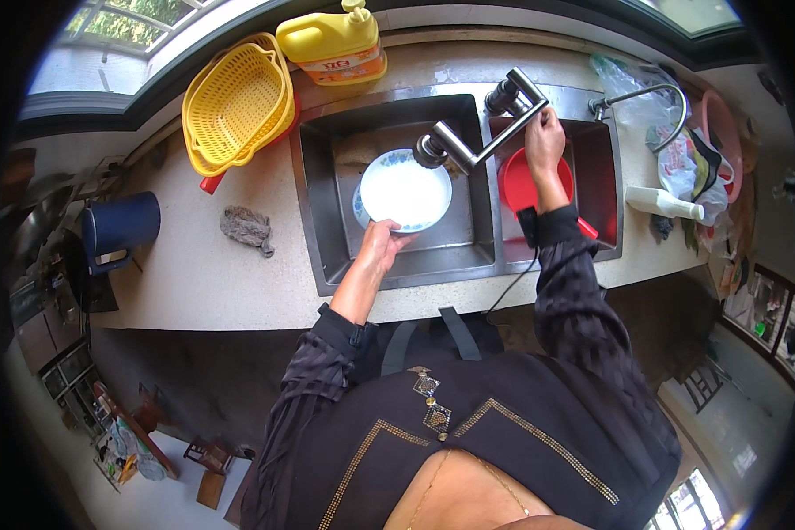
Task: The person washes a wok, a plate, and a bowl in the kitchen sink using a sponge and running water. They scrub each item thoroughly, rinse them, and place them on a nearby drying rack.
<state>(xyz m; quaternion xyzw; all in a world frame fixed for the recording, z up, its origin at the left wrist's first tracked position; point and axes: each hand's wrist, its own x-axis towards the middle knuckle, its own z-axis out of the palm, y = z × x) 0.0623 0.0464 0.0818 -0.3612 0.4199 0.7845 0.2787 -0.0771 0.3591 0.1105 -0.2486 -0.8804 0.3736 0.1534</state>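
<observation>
My left hand (pixel 381 245) grips the near rim of a white bowl (pixel 407 192) with a blue floral edge, the thumb on the rim. The bowl is over the left basin (pixel 470 228) of a steel double sink, and another patterned dish (pixel 359 207) shows partly from under it. A jointed metal faucet (pixel 503 136) reaches over both basins, its spout head (pixel 429 151) at the bowl's far right edge. My right hand (pixel 546 139) is closed at the faucet's upper joint; its fingertips are partly hidden. Below it, a red plastic dipper (pixel 515 182) sits in the right basin.
Yellow plastic baskets (pixel 235 99) and a yellow detergent jug (pixel 334 50) stand at the back left. A grey rag (pixel 246 228) and a blue pitcher (pixel 122 224) are on the left counter. Rightward are a thin curved tap (pixel 679 99), a white bottle (pixel 662 202) and plastic bags (pixel 676 165).
</observation>
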